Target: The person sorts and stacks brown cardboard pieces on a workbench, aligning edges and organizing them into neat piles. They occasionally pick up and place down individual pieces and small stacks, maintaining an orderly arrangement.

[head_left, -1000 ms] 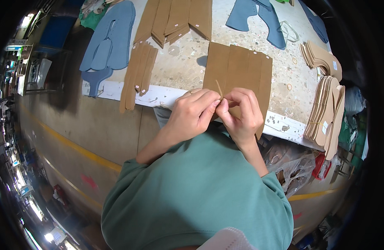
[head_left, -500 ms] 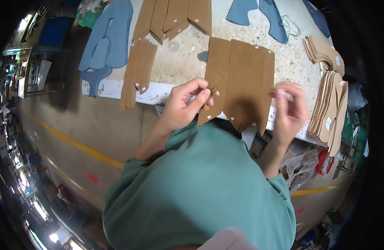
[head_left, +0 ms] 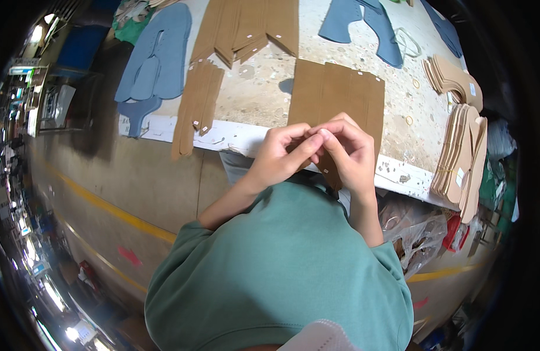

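My left hand [head_left: 277,157] and my right hand [head_left: 353,153] meet at the fingertips above the table's near edge. Thumbs and index fingers of both are pinched together; whatever lies between them is hidden or too small to name. Beneath and behind them lie flat brown cut pieces [head_left: 338,90], side by side and overlapping, with small white stickers along their ends. Their pointed near ends hang past the table edge and are partly covered by my hands.
More brown pieces [head_left: 252,23] lie at the back, and narrow brown strips [head_left: 202,96] overhang the edge on the left. Blue cut pieces [head_left: 156,52] rest far left, others [head_left: 375,29] at the back. Tan bundles [head_left: 454,152] stand at the right end of the table [head_left: 264,96].
My right hand has come in leftward from the right side to meet my left hand. Both are now pinched together, and the left has shifted slightly right and nearer.
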